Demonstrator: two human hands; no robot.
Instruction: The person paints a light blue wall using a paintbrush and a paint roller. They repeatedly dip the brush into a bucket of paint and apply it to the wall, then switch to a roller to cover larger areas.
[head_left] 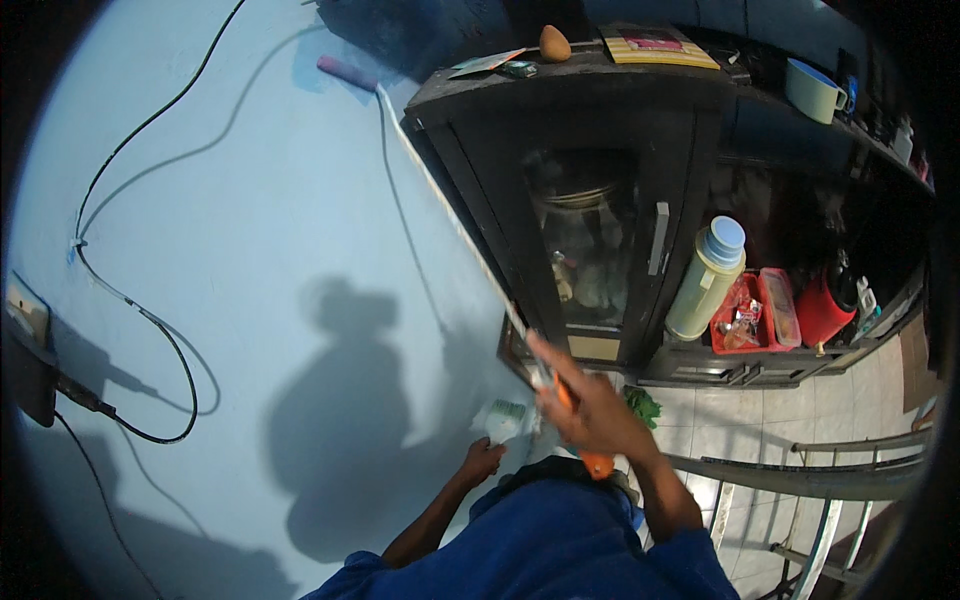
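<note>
My right hand (598,410) is closed round the orange handle of a long paint roller (440,193). Its pale pole slants up and left past the cabinet's edge. The purple roller head lies against the light blue wall (200,300), beside a darker blue patch near the top. Lower and to the left, my left hand (483,462) grips a wide paintbrush (507,416) by its pale handle, with its greenish bristles pointing up. The brush is close to the wall; whether it touches cannot be made out.
A black glass-door cabinet (560,110) stands right of the pole, with a brown egg-shaped thing (554,44) on top. A thermos (707,280) and red tray (735,325) sit farther right. A black cable (185,365) hangs on the wall. Metal rails (830,478) are at lower right.
</note>
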